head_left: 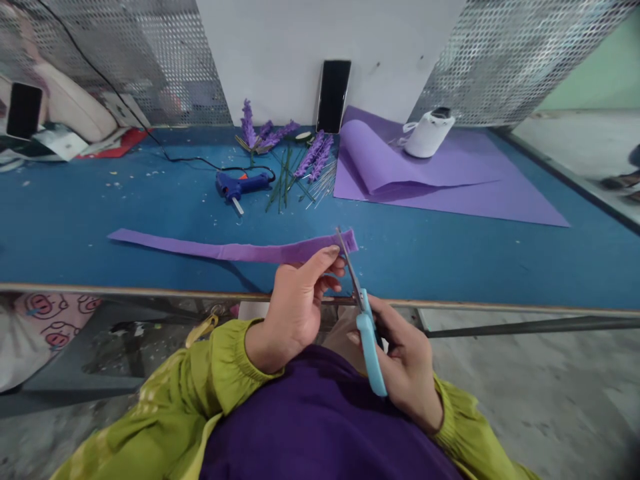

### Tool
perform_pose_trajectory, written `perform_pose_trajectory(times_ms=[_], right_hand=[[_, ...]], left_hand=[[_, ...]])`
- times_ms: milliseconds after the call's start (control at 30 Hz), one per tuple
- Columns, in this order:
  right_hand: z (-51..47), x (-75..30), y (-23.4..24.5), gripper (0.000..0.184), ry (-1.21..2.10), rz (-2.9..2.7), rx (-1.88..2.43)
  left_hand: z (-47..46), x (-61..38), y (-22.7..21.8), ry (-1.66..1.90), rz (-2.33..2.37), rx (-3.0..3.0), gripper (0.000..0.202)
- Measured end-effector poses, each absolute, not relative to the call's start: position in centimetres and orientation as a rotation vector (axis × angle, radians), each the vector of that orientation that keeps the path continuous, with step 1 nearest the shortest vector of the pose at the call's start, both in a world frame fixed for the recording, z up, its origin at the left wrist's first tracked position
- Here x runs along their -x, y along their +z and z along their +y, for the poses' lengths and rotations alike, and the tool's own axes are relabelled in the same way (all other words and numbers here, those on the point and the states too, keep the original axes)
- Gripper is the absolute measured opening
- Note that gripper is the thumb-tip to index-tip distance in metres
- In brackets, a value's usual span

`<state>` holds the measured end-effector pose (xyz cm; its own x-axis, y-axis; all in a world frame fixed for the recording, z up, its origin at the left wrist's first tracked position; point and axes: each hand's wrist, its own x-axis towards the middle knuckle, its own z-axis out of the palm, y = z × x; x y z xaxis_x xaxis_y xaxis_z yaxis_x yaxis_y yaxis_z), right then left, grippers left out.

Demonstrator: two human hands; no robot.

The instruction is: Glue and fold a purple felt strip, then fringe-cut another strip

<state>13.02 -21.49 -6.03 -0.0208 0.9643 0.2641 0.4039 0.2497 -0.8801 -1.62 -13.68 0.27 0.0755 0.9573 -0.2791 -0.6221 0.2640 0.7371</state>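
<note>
My left hand (303, 300) pinches a long purple strip (240, 252) near its right end, thumb on top. The rest of the strip stretches left above the blue table, its far tip pointing to the left. My right hand (405, 353) grips light-blue-handled scissors (369, 347), fingers wrapped about the handles. The scissor blades point up and away from me and cross the strip close to its right end, just beyond my left thumb. Small slits show at that end. Whether the blades are fully closed is hard to make out.
On the blue table (450, 260) lie a blue glue gun (240, 183), green and silver wire stems (285, 180), purple flower sprigs (315, 157) and purple sheets (450, 200). A white container (429, 133) stands on the sheets. A black phone (333, 97) leans on the back panel.
</note>
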Motion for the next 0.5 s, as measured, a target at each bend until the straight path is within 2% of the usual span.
perform_pose_trajectory(times_ms=[500], right_hand=[[-21.37,-13.00,-5.76,0.042,0.576,-1.645,1.327]], left_hand=[[-13.67,1.52,0.46,1.245,0.872,-0.507,0.022]])
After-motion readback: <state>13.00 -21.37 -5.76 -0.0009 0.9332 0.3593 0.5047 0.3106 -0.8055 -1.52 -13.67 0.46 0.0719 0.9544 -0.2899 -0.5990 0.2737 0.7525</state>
